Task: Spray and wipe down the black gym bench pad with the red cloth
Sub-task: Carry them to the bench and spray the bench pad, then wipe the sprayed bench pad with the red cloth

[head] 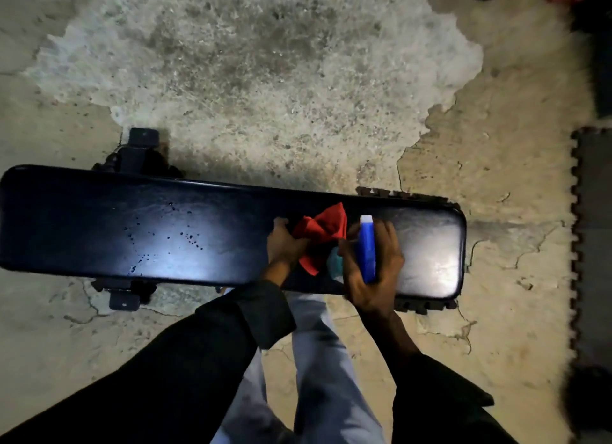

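Observation:
The long black bench pad lies across the view from left to right, with dark droplets scattered on its left-middle part. My left hand grips the bunched red cloth over the pad's right half. Just to its right, my right hand is wrapped around a blue spray bottle with a white top, pointing away from me. A teal part of the bottle shows between the two hands.
Worn, cracked concrete floor surrounds the bench. Black bench feet stick out behind and in front of the pad at the left. Interlocking dark floor mats lie at the right edge. My legs stand in front of the bench.

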